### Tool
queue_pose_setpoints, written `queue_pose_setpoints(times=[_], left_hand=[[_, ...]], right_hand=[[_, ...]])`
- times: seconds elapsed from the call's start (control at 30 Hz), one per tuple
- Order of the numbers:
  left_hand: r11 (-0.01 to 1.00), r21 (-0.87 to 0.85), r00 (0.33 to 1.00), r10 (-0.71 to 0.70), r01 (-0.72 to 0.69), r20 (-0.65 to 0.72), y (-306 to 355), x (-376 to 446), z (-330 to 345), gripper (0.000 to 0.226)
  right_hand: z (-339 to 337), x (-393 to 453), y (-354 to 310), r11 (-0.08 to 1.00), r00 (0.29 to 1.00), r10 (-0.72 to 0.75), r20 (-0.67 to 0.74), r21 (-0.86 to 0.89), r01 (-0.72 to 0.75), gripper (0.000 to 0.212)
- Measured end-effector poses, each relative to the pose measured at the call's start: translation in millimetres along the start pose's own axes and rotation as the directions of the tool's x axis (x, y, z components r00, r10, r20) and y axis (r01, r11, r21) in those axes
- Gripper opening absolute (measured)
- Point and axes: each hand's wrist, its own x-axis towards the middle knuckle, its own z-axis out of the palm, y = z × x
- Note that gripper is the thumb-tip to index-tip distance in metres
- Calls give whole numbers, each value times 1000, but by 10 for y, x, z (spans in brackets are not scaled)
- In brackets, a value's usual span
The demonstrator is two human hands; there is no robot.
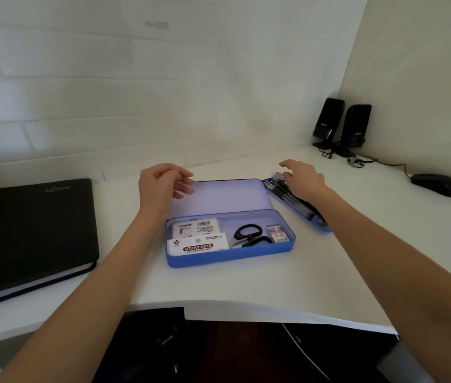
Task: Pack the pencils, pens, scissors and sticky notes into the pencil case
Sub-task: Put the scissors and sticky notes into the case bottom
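Observation:
A blue pencil case (pixel 227 258) lies open mid-desk, its lid (pixel 218 197) tilted back. Inside sit a white sticky note pack (pixel 198 246), another white packet (pixel 195 226) behind it, black-handled scissors (pixel 249 234) and a small box of 2B leads (pixel 278 234). To the right lies a blue tray (pixel 321 228) holding several dark pens (pixel 287 193). My left hand (pixel 163 183) hovers by the lid's left end, fingers loosely curled and holding nothing. My right hand (pixel 303 175) reaches over the far end of the pen tray, fingers spread above the pens.
A black notebook (pixel 30 233) lies at the left. Two black speakers (pixel 340 125) stand in the back right corner, with cables and a black mouse (pixel 437 185) nearby. The white desk (pixel 246 288) has a curved front edge near me. Walls close the back and right.

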Motion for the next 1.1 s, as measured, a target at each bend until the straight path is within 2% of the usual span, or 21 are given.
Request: queue_pose_setpoints(times=[0.1,0.17,0.3,0.4,0.43,0.5,0.6,0.67,0.73,0.83,1.1], left_hand=[[1000,-1,986,21,-22,-168,-75,14,-37,27],[999,19,976,45,-42,-212,-112,2,-44,25],[991,113,980,87,-68,-179,-126,-16,-20,25],[986,150,976,101,-73,-191,-111,-30,-14,28],[986,147,976,106,-78,-193,-108,-35,-16,29],[986,150,977,107,-80,-187,-109,-34,-21,28],[989,143,980,72,-45,-184,-136,-16,-28,28],[989,146,983,48,-22,-176,-145,-2,-33,25],[988,152,986,39,-14,-160,-147,-1,-35,23],[987,158,988,33,-9,-152,-145,-5,-38,23],[978,210,989,51,-21,-141,-155,1,-41,24]], right_hand=[[119,146,19,998,993,18,118,-61,-10,42],[189,201,30,998,990,6,142,-70,4,41],[256,254,20,988,996,-93,-8,-123,92,33],[251,259,15,980,983,-178,-34,-97,175,31],[213,243,-7,978,978,-203,-41,-52,201,30],[83,136,-72,952,967,-246,-64,173,254,26],[-160,-287,-174,782,931,-363,-49,527,333,25],[-232,-624,-195,725,891,-454,32,594,348,24],[-217,-883,-164,733,858,-505,92,572,369,24],[-151,-1036,-74,754,852,-516,94,523,399,25],[-59,-1077,-113,827,894,-445,-49,361,431,24]])
